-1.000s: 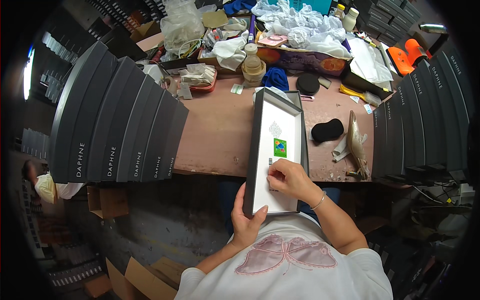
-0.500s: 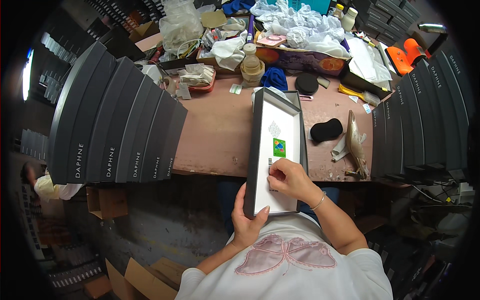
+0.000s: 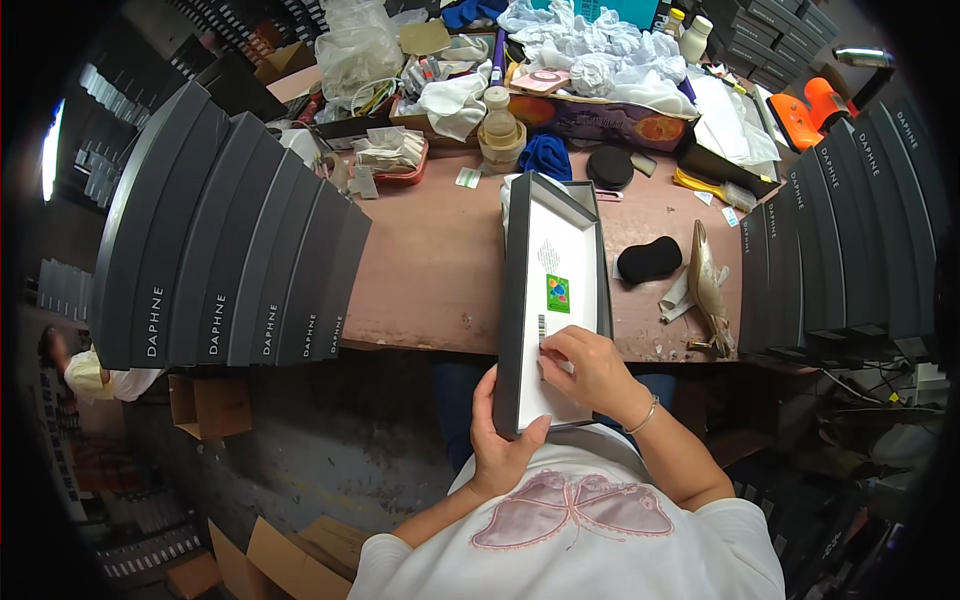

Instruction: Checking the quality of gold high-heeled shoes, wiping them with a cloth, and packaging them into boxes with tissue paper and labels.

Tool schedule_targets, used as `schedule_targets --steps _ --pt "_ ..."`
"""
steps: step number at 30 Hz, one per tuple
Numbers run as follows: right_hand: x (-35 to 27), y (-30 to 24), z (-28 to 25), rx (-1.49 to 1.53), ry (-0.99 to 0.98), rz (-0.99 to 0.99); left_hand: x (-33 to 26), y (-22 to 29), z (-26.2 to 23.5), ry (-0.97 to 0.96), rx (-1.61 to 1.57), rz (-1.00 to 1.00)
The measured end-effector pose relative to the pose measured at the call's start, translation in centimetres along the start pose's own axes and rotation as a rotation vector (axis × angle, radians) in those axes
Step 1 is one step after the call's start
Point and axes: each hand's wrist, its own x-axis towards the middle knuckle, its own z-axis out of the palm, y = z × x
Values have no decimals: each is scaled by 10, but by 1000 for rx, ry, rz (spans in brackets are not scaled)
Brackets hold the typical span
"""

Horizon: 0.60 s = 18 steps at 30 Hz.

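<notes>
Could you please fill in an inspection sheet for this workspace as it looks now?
Surface: brown worktable, bare in the middle.
Job's things: dark box lid, white inside with stickers, near end off the table edge.
Clutter: gold shoe, black pad, tape rolls, rags at the back.
Hands: left hand grips the lid's near end; right hand presses inside it.
Cables: nothing seen.
Surroundings: stacked dark boxes on both sides.

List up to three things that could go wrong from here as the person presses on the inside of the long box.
1. The long grey box overhangs the table edge, braced only by the left hand; it might tip.
2. The right hand could set the small label crooked.
3. The gold shoe nearby could get knocked.
</notes>
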Motion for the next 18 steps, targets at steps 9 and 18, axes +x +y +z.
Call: schedule_targets --steps 9,18 --pt "2 -17 -1 -440 -50 -123 -3 -4 2 -76 -2 23" --pt "16 -12 -8 -495 -156 -234 -4 -6 2 -100 13 40"
